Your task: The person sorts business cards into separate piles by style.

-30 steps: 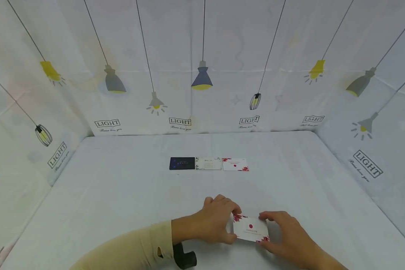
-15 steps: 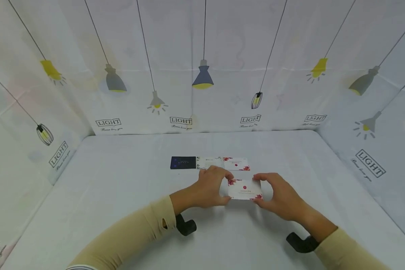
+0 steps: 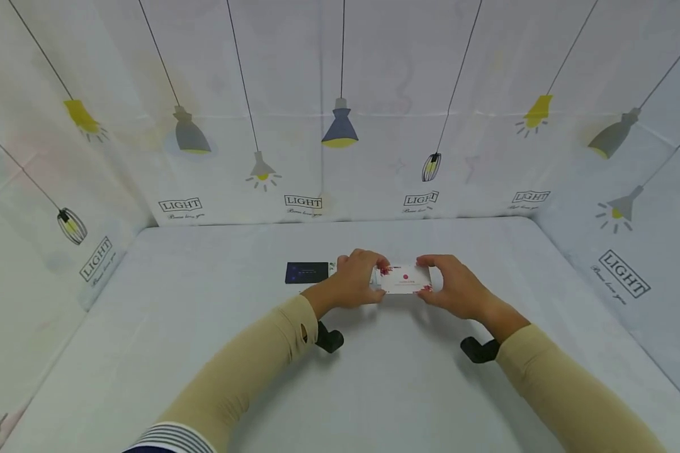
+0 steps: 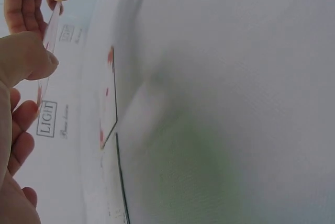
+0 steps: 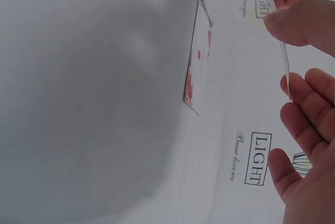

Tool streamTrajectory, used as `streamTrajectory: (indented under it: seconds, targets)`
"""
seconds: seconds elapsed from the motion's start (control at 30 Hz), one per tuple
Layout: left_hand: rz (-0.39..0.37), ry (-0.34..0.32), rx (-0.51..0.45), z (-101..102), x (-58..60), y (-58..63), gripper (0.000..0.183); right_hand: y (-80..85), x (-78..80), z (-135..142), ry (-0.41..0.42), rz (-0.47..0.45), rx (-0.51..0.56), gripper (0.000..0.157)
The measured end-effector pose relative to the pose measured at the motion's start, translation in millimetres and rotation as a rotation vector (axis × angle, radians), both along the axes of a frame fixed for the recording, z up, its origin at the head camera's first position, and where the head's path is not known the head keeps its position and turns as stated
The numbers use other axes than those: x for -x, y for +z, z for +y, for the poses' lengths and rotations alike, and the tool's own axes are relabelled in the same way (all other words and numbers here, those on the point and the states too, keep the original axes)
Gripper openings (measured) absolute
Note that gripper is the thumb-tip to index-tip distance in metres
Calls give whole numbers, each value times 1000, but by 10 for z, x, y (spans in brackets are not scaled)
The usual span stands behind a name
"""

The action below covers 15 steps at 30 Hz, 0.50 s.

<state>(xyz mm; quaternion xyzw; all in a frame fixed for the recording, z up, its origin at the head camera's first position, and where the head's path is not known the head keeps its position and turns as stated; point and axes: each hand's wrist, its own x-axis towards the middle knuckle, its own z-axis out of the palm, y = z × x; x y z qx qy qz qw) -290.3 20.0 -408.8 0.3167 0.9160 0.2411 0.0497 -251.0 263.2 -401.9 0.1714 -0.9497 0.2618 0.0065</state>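
Observation:
Both hands hold one white card with red floral corners [image 3: 405, 280] by its two short ends. My left hand [image 3: 356, 280] pinches its left end between thumb and fingers, and my right hand [image 3: 454, 286] pinches the right end. In the wrist views the held card [image 4: 51, 35] is raised above the table and seen nearly edge-on. Below it on the table lies a similar red-flowered card [image 5: 198, 59], which the held card covers in the head view. A dark blue card [image 3: 307, 272] lies left of my left hand. The patterned white card [image 3: 332, 268] beside it is mostly hidden behind that hand.
The cards lie in a row on the white-covered table [image 3: 232, 352]. A white cloth [image 3: 374, 170] printed with hanging lamps stands behind the table and along both sides. Black curved pieces [image 3: 330, 340] show under both wrists.
Both hands have carried the held card forward across the table, from near the front to over the right end of the card row. The cards in the row have stayed put.

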Motion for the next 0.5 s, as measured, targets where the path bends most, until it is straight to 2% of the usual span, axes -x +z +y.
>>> streamTrajectory:
  seconds: [0.23,0.5]
  targets:
    - [-33,28,43,23,165,-56,58,-40,181,-49,-17,-54,-30,64]
    - [-44,55,59,50,273,-128,56,-104,359,-85,-12,-119,-81,64]
